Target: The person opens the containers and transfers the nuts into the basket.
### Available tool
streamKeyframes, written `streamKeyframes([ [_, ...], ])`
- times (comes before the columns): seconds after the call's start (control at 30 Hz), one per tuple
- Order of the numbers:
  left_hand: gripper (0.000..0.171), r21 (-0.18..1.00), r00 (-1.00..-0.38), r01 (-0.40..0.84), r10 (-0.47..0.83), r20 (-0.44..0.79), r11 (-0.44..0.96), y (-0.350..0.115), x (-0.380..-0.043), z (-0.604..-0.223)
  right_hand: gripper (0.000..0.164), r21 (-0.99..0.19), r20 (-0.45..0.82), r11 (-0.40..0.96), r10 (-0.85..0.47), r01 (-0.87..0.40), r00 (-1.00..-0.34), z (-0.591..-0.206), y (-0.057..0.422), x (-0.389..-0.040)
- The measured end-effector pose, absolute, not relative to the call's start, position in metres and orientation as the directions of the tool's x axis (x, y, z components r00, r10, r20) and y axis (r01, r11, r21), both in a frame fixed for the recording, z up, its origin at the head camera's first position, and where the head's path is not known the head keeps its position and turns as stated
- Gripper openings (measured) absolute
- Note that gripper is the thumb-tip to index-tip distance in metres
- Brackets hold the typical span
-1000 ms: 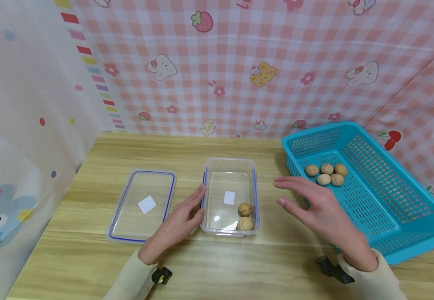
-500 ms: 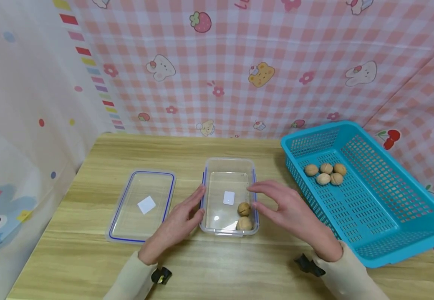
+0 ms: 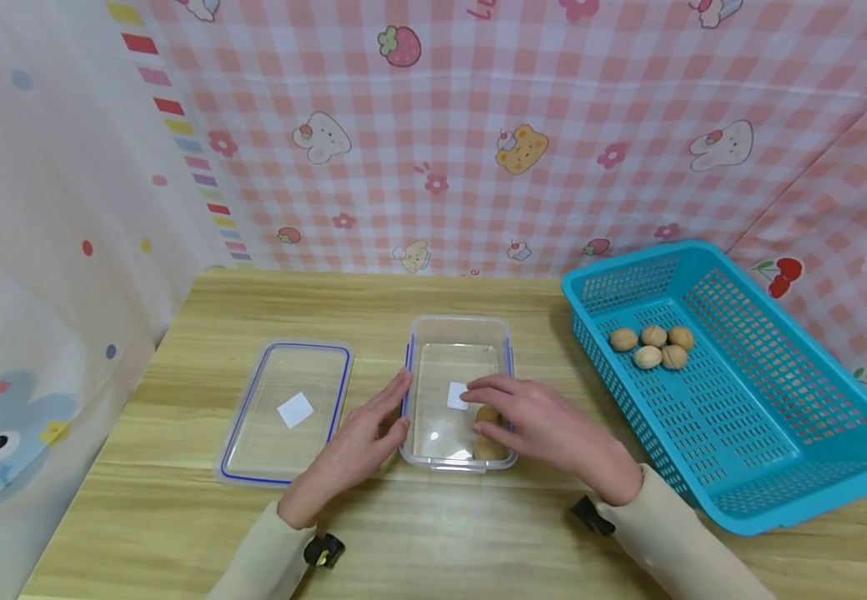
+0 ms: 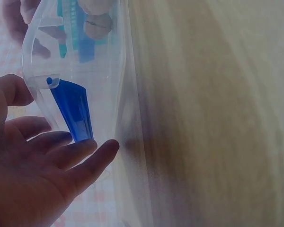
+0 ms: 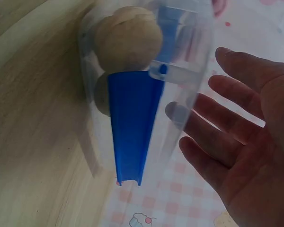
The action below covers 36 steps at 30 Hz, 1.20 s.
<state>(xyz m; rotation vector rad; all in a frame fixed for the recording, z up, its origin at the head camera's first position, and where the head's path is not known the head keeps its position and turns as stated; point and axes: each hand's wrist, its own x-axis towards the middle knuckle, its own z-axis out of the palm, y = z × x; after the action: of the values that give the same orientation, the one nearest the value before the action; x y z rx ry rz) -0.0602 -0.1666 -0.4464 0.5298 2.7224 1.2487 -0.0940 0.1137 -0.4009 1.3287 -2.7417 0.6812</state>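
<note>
A clear plastic food container [image 3: 422, 461] stands uncovered on the table, a white label on its bottom. Two walnuts [image 3: 488, 450] lie in its near right corner, partly hidden by my right hand. My left hand [image 3: 354, 446] rests against the container's left side, its fingers fairly straight beside a blue side clip [image 4: 76, 109] in the left wrist view. My right hand [image 3: 546, 425] reaches over the right rim, thumb and fingers spread above the walnuts. In the right wrist view its fingers hold nothing, and a walnut [image 5: 128, 40] shows through the wall behind another blue clip [image 5: 132, 127].
Left of the container lies its flat lid [image 3: 261, 446] with a blue seal and a white label. A turquoise plastic basket [image 3: 749, 521] stands at the right, with several walnuts [image 3: 647, 357] in its far left part. A patterned cloth [image 3: 433, 133] hangs behind the wooden table.
My right hand has moved left from beside the basket to over the container, covering part of the walnuts there. The left hand and the container have stayed in place.
</note>
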Motion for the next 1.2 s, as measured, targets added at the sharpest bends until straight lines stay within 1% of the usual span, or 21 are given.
streamKeyframes([
  [0.17, 0.061, 0.745, -0.933, 0.278, 0.354, 0.060, 0.606, -0.167, -0.060, -0.447, 0.037, -0.310, 0.170, 0.552, -0.769, -0.774, -0.616, -0.405, 0.110, -0.098],
  [0.4, 0.061, 0.747, -0.933, 0.277, 0.356, 0.058, 0.605, -0.167, -0.060, -0.447, 0.038, -0.273, 0.087, 0.585, -0.775, -0.764, -0.625, -0.406, 0.107, -0.102],
  [0.67, 0.061, 0.749, -0.936, 0.258, 0.350, 0.038, 0.611, -0.167, -0.060, -0.446, 0.035, -0.114, 0.044, 0.585, -0.804, -0.803, -0.593, -0.406, 0.100, -0.102],
  [0.8, 0.061, 0.751, -0.937, 0.253, 0.349, 0.032, 0.610, -0.167, -0.060, -0.445, 0.038, -0.092, 0.042, 0.585, -0.806, -0.806, -0.590, -0.406, 0.097, -0.101],
  [0.87, 0.061, 0.753, -0.936, 0.254, 0.349, 0.034, 0.607, -0.167, -0.060, -0.445, 0.040, -0.112, 0.035, 0.580, -0.809, -0.807, -0.587, -0.405, 0.096, -0.100],
  [0.93, 0.061, 0.754, -0.936, 0.257, 0.351, 0.038, 0.604, -0.167, -0.060, -0.445, 0.043, -0.168, 0.021, 0.577, -0.808, -0.799, -0.588, -0.405, 0.095, -0.100],
  [1.07, 0.061, 0.759, -0.934, 0.261, 0.355, 0.042, 0.596, -0.167, -0.060, -0.445, 0.047, -0.367, -0.032, 0.557, -0.808, -0.745, -0.588, -0.405, 0.093, -0.099],
  [1.13, 0.061, 0.760, -0.934, 0.260, 0.355, 0.041, 0.596, -0.167, -0.060, -0.445, 0.047, -0.473, -0.046, 0.527, -0.815, -0.706, -0.577, -0.406, 0.091, -0.099],
  [1.2, 0.061, 0.761, -0.934, 0.262, 0.355, 0.044, 0.594, -0.167, -0.059, -0.446, 0.048, -0.545, -0.046, 0.495, -0.824, -0.677, -0.565, -0.408, 0.091, -0.100],
])
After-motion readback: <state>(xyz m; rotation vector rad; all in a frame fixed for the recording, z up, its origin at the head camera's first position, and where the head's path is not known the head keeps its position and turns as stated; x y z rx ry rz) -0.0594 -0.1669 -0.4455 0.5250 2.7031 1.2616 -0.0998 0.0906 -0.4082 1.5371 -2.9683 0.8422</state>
